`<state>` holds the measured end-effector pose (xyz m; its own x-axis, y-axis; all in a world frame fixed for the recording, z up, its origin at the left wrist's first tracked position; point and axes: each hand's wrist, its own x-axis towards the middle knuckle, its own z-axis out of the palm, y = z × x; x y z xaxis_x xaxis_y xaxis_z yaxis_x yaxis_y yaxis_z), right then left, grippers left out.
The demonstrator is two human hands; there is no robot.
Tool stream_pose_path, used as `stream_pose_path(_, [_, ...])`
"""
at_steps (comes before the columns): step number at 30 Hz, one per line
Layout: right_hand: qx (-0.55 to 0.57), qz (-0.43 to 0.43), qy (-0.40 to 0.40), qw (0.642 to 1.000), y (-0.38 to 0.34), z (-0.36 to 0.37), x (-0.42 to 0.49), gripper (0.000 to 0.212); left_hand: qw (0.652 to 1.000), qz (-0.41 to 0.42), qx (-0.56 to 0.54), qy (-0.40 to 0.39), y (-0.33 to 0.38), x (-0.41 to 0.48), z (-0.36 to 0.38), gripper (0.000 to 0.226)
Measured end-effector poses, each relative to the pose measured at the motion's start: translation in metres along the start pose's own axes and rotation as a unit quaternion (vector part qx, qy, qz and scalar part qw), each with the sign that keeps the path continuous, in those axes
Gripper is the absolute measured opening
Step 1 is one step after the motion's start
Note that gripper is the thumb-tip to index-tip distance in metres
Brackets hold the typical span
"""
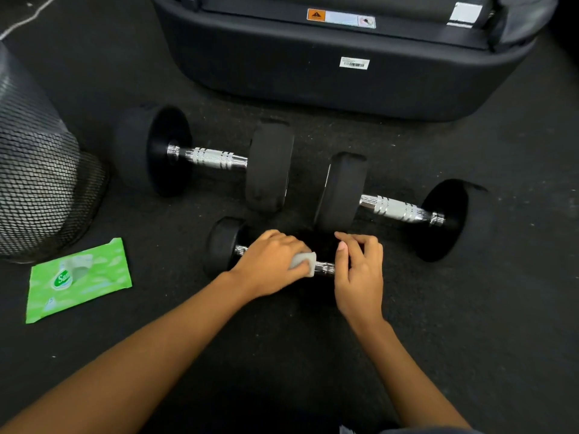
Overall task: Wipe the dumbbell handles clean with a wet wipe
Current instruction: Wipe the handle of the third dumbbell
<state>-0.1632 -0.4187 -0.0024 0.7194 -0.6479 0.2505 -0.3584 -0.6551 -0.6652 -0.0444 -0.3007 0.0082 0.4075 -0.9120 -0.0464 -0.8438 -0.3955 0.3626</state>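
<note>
Small dumbbell [223,245]: head view. It is laid on the floor [188,339], nearest the person, at low centre of the frame. Its long axis is run left to right, dipped slightly toward the right. The left head is plainly seen; the right head is lost in shadow at the right hand.

Handle [324,267]: only a short chrome stretch is exposed between the two hands; the rest is covered.

Wet wipe [305,261]: white and folded, it is wrapped against the handle beneath the left hand.

Left hand [271,264]: it is closed over the wet wipe and handle together, knuckles up, at about mid-handle.

Right hand [360,270]: it is set at the handle's right end with fingers curled about the dark head, and is judged to be steadying it against rolling.

Governing relation: the handle is laid crosswise to both forearms, so any stroke must be run sideways along the axis. The bare chrome is found directly right of the left hand, which carries the wipe.

Left large dumbbell [216,158] and right large dumbbell [398,209]: both are placed beyond, touched by neither hand.

Wipe pack [78,280]: green, laid flat at far left.

Mesh bin [40,183]: stood behind the pack.

Black machine base [344,83]: seen at top.
</note>
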Motion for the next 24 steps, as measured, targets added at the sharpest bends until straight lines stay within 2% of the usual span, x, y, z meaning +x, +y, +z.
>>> stream_pose_path(3, [-0.005, 0.001, -0.001, 1.000, 0.000, 0.001, 0.000, 0.045, 0.995, -0.072, 0.030, -0.061, 0.017, 0.018, -0.005, 0.040])
stream_pose_path(5, [-0.006, -0.001, 0.001, 1.000, 0.000, 0.000, 0.000, 0.045, 0.993, -0.042, 0.086, -0.067, 0.031, 0.025, -0.002, 0.037])
stream_pose_path(7, [-0.005, -0.005, 0.002, 1.000, 0.001, 0.000, -0.001, 0.045, 0.995, -0.006, 0.088, -0.056, 0.040, 0.023, 0.005, 0.037])
stream_pose_path(9, [-0.008, -0.004, -0.001, 1.000, 0.002, -0.001, -0.001, 0.045, 0.998, -0.010, 0.045, -0.044, 0.033, 0.021, 0.008, 0.036])
stream_pose_path(12, [-0.010, -0.003, -0.005, 1.000, 0.002, 0.000, -0.001, 0.045, 0.996, -0.037, 0.031, -0.071, 0.012, 0.016, 0.002, 0.042])
stream_pose_path(15, [-0.004, 0.001, 0.000, 1.000, 0.001, 0.000, 0.000, 0.045, 0.989, -0.071, 0.073, -0.107, 0.007, 0.020, -0.008, 0.034])
stream_pose_path(18, [-0.002, 0.003, 0.003, 1.000, 0.001, 0.001, 0.000, 0.044, 0.987, -0.045, 0.114, -0.106, 0.024, 0.023, -0.005, 0.033])
stream_pose_path(21, [-0.003, -0.001, 0.002, 1.000, 0.002, 0.001, 0.000, 0.044, 0.995, -0.025, 0.030, -0.088, 0.029, 0.020, 0.006, 0.033])
stream_pose_path(24, [-0.006, -0.005, -0.001, 1.000, 0.003, 0.000, -0.001, 0.043, 0.994, -0.028, 0.035, -0.098, 0.021, 0.020, 0.003, 0.034])
